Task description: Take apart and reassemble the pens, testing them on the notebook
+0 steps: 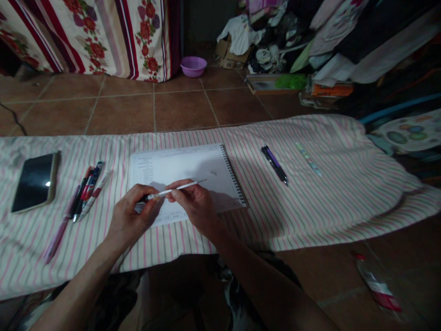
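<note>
Above the spiral notebook (186, 161), a slim white pen (188, 185) slants up to the right, its thin dark tip pointing away from my left hand. My right hand (195, 204) pinches its middle between thumb and fingers. My left hand (134, 211) is closed on the pen's left end; a small black piece shows beside those fingers, too covered to identify. Printed lines run along the notebook page's left and top edges, and a small dark mark (213, 173) lies on the paper.
On the striped cloth (330, 197) lie a phone (34, 181) and several pens (90, 188) at left, a purple-black pen (274, 164) and a pale patterned stick (308, 158) at right. A bottle (379, 287) and a purple basin (193, 67) are on the tiled floor.
</note>
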Demonstrator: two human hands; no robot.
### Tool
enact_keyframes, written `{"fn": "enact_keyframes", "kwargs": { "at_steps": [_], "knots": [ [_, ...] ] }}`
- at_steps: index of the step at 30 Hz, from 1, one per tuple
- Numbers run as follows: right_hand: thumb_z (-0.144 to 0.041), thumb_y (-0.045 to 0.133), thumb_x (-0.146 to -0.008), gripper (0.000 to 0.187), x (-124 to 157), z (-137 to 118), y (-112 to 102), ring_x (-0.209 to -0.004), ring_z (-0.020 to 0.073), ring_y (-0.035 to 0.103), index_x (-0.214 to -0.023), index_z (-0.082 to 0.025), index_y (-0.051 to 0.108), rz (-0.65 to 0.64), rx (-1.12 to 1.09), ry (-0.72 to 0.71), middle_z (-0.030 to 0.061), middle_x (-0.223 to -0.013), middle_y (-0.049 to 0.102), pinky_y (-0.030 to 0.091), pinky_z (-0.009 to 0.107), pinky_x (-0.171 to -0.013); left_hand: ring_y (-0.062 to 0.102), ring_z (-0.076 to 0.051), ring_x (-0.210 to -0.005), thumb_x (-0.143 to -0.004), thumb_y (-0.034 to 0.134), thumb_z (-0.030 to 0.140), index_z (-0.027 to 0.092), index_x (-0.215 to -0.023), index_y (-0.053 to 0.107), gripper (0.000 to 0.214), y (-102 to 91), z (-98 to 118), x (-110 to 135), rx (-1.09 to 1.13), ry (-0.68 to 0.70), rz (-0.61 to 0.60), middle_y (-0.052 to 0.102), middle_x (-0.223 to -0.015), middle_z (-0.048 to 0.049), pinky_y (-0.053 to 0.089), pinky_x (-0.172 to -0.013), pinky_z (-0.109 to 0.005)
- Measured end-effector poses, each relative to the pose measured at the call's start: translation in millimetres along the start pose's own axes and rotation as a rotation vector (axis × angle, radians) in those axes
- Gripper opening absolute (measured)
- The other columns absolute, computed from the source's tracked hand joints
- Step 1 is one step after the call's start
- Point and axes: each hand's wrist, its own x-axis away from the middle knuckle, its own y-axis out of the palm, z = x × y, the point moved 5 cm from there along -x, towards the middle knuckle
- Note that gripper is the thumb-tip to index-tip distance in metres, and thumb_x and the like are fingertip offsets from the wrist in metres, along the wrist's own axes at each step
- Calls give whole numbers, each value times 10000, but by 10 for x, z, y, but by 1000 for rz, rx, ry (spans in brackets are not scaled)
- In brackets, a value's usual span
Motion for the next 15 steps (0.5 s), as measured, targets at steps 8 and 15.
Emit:
{"fn": "enact_keyframes", "kwargs": {
  "at_steps": [8,15],
  "knots": [
    [-220,574,-739,77,-7,9,-5,-592,83,614,-772,-172,625,0,34,4,-28,-608,641,518,228,-643,583,-151,-695,-782,538,279,200,-800,575,89,2,-8,3,-10,-13,13,605,-748,-13,464,-639,-274],
    [-234,579,-738,96,-6,72,-4,-629,99,626,-796,-172,625,21,18,28,-20,-619,641,514,245,-654,586,-156,-677,-779,529,293,204,-793,578,103,12,-15,-6,-18,-8,-13,611,-737,-18,466,-623,-280]
  ]
}}
